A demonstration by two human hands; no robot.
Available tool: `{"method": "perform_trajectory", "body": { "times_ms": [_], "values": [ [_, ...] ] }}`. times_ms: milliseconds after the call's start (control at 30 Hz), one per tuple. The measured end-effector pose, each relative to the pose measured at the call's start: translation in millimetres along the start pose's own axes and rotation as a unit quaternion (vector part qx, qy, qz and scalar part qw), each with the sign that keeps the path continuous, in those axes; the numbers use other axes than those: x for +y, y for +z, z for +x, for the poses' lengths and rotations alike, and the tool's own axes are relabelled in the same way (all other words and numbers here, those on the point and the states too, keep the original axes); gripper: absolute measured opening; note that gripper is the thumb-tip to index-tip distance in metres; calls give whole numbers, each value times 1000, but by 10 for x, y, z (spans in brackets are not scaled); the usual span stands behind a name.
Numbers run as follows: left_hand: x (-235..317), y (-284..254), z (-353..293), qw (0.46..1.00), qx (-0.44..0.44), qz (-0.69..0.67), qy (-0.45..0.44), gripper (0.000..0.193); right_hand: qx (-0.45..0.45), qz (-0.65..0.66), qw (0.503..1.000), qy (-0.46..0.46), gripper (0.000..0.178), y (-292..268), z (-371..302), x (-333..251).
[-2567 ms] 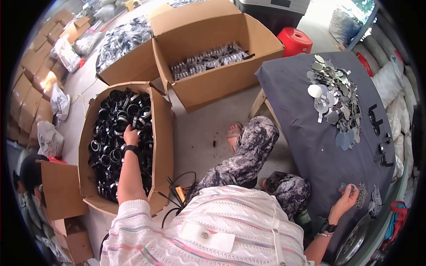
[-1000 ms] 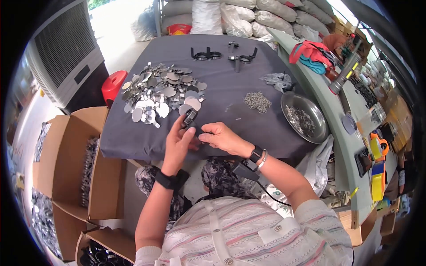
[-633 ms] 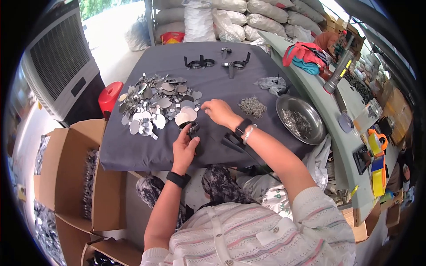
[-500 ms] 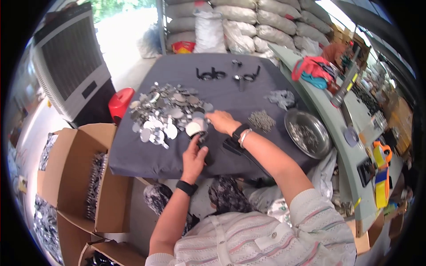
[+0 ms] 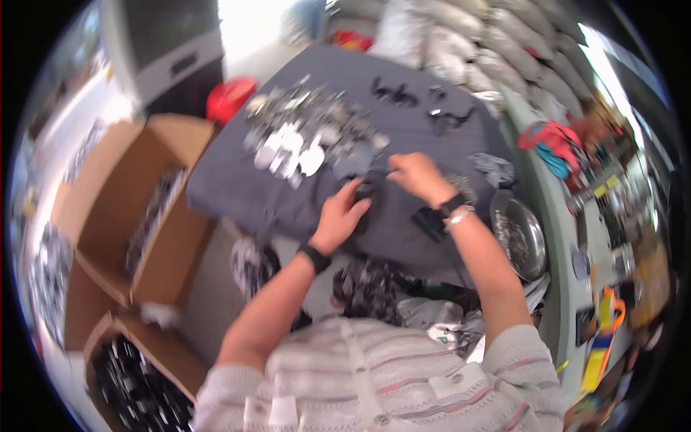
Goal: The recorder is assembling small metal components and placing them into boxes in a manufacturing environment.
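Observation:
Near the front of the dark cloth-covered table (image 5: 263,191), my left hand (image 5: 341,216) grips a small dark round part (image 5: 364,189) between thumb and fingers. Motion blur hides its details. Just right of it, my right hand (image 5: 419,176) is closed in a pinch, fingertips pointing at the part; what they hold, if anything, is too blurred to name. Behind my left hand spreads a heap of silvery flat discs (image 5: 313,155). Black ring-shaped parts with arms (image 5: 394,92) lie at the far side, and a similar black part (image 5: 451,117) sits to their right.
A black block-shaped object (image 5: 430,225) lies below my right wrist. Small metal pieces (image 5: 464,189) are heaped beyond it. A steel bowl (image 5: 536,252) and clear plastic bag (image 5: 493,169) stand right. Cardboard boxes (image 5: 173,263) flank the table's left; a red bin (image 5: 229,99) is behind.
The view has swung, so the table appears turned and more of the lower-left box shows. My right hand has drawn away from the part in my left hand. The pale disc seen there no longer shows.

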State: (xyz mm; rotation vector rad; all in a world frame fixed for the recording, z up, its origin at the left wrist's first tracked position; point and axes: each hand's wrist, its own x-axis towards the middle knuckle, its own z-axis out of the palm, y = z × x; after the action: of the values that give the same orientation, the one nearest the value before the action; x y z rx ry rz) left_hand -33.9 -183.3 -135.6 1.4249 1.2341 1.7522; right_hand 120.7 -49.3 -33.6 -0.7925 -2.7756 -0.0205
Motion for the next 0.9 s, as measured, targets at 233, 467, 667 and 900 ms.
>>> {"method": "perform_trajectory", "body": {
  "times_ms": [233,467,667,900],
  "values": [
    [21,17,11,999,-9,11,-44,44,23,-70,993,-97,7,166,-581,-380],
    [159,189,80,999,0,34,-42,48,198,168,963,73,6,137,-747,-301],
    [-90,-17,-9,997,16,-40,-71,71,284,47,956,57,5,224,-531,-405],
    [118,69,34,993,-13,-45,-108,76,259,133,956,35,10,455,-301,-539]
  ]
}}
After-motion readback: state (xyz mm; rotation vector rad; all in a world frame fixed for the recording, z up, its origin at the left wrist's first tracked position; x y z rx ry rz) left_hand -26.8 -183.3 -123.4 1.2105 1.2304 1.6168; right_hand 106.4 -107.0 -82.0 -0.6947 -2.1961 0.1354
